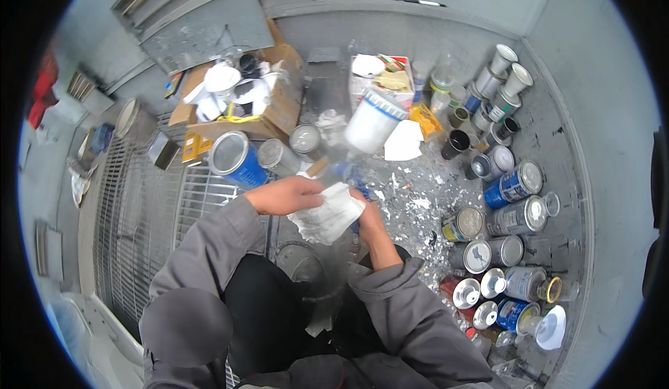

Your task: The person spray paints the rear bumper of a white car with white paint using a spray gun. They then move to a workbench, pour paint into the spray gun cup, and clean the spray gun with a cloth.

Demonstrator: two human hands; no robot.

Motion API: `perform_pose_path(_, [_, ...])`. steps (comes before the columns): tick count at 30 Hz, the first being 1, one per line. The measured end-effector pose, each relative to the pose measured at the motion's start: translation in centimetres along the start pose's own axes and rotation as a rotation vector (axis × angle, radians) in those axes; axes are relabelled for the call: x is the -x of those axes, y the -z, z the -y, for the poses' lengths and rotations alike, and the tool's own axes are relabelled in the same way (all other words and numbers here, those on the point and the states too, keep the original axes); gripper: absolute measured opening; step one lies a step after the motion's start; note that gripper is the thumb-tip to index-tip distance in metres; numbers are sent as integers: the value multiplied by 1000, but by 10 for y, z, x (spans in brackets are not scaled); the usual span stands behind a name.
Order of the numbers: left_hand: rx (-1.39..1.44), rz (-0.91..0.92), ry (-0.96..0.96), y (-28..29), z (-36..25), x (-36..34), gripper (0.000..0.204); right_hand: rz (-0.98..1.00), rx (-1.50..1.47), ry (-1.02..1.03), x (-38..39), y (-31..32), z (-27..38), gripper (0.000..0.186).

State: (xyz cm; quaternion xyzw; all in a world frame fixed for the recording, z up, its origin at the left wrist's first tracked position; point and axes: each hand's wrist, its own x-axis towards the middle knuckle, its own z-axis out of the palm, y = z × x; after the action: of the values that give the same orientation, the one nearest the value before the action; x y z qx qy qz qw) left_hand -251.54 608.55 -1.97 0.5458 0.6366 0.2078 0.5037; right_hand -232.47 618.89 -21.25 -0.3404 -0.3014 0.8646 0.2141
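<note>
A crumpled white wiping cloth (327,215), or paper wipe, hangs between my hands in front of my knees. My left hand (284,195) is closed on its upper left edge with thumb and fingers. My right hand (371,220) is at the cloth's right side, fingers curled and partly hidden behind it. A blurred blue tool (354,174) shows behind the cloth by my right fingers; its kind cannot be made out. Just beyond my left fingers is a short brown stick-like piece (317,167). Below the cloth, a round dark container (301,260) stands near my knees.
Ahead stand a white bucket (375,121), a blue-sided can (239,159) and a cardboard box (284,107) heaped with used cups and paper. Many paint cans (516,183) line the right wall. Metal grating (139,215) covers the left floor; paint flakes litter the right floor (411,208).
</note>
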Motion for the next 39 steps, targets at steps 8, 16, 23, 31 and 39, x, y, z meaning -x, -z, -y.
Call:
perform_pose_path(8, [6,311,-231,-37,60,-168,39,-358,249,74,75,62,80,37])
perform_pose_path(16, [166,-672,-6,-19,189,-421,40,-1035,434,138,180,75,88,35])
perform_pose_path(23, [32,-858,291,-35,193,-496,52,-1276,388,208,234,34,67,31])
perform_pose_path(31, [75,-533,-153,-2,125,-435,43,-1069,408,370,193,43,78,32])
perform_pose_path(39, [805,94,-276,31,-20,-155,44,-694,178,-25,97,73,61,21])
